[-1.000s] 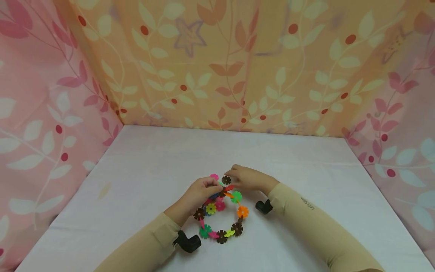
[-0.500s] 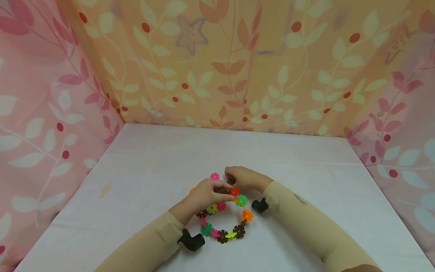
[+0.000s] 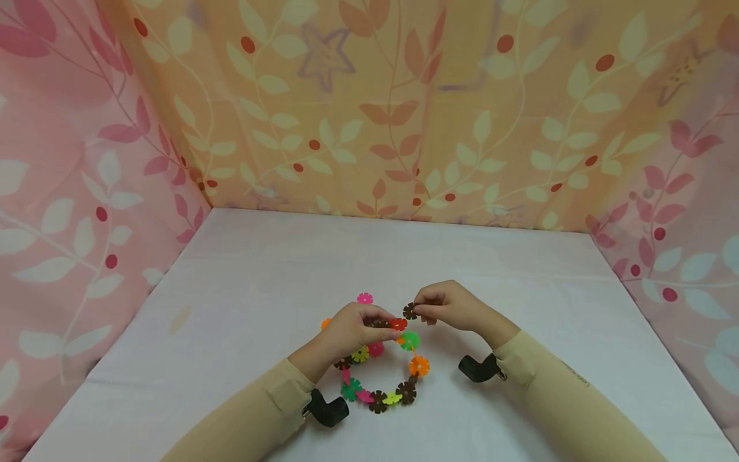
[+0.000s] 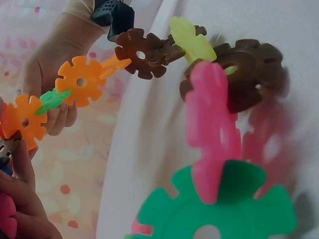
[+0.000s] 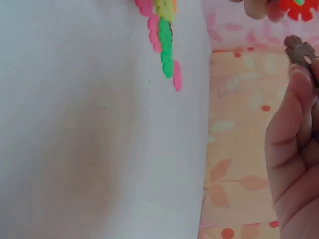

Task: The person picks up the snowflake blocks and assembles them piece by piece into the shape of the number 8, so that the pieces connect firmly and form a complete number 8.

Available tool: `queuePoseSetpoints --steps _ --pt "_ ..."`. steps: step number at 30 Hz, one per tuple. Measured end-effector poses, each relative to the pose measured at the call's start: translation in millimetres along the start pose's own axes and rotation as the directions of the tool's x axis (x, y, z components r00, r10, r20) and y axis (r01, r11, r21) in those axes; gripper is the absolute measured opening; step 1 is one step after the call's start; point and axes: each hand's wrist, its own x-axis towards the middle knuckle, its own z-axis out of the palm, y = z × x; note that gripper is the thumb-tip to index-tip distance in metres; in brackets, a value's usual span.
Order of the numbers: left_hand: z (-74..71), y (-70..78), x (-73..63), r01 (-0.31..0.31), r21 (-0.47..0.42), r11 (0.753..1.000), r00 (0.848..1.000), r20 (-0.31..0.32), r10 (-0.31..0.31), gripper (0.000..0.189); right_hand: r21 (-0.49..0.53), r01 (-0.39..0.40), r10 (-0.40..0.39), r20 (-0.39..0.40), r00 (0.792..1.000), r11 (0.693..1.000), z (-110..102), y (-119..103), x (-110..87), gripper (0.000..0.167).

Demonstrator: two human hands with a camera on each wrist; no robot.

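One slotted, flower-shaped brown plastic disc (image 3: 410, 311), pinched between thumb and fingers of the right hand (image 3: 456, 308). Held just beside a red slotted plastic disc (image 3: 399, 325); apart from it, judging by the gap in the right wrist view.

One multicoloured chain of interlocked plastic flower discs (image 3: 378, 402), in a rough ring over the white cloth-covered table (image 3: 491, 269), partly behind the left hand (image 3: 349, 332). Pinched by that hand's thumb and fingers close to the red disc; cannot tell exactly which disc under the fingertips.

Step in hand, as judged: presenting the brown piece to the chain beside the red disc. Next move, as judged: calls for a firm left pinch, slot turned to face slot, then a straight push.

Count, head view, chain only, hidden pieces excluded:
- Brown: five at least.
- Pink: four, including one at the far side (image 3: 365, 299).
- Orange: one in full (image 3: 419, 366), plus slivers.
- Yellow: two.
- Green: two, one light (image 3: 410, 340), one dark (image 3: 351, 389).
- Red: one.

Also listed: two beige fabric sleeves (image 3: 248, 410), two black wrist-worn devices (image 3: 328, 409).
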Motion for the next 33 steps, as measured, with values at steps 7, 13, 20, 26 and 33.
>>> queuePoseSetpoints --steps 7,13,20,26,33 --pt "-0.6 -1.7 0.4 -0.007 0.0 1.0 1.0 -0.029 0.007 0.029 0.117 0.06 -0.062 0.012 0.998 0.991 3.6 -4.3 -11.6 0.009" --pt "-1.9 0.7 -0.2 -0.01 0.015 1.0 0.999 -0.033 0.01 0.029 0.061 0.146 -0.146 -0.002 0.989 0.987 5.5 -7.5 -8.2 0.01" --pt "-2.2 5.8 -3.4 0.018 -0.01 1.0 1.0 -0.001 -0.018 0.024 -0.006 0.278 -0.277 0.025 0.96 0.961 4.2 -17.3 -4.4 0.012" --pt "-0.8 7.1 -6.4 0.002 0.004 1.0 1.0 -0.007 -0.002 0.023 -0.022 0.289 -0.289 0.013 0.957 0.957 8.3 -21.7 -3.3 0.012" --pt "2.4 0.6 -10.6 -0.032 0.076 0.997 0.999 -0.034 0.035 0.028 -0.071 0.292 -0.291 0.023 0.956 0.954 13.3 -39.9 -0.7 0.011"
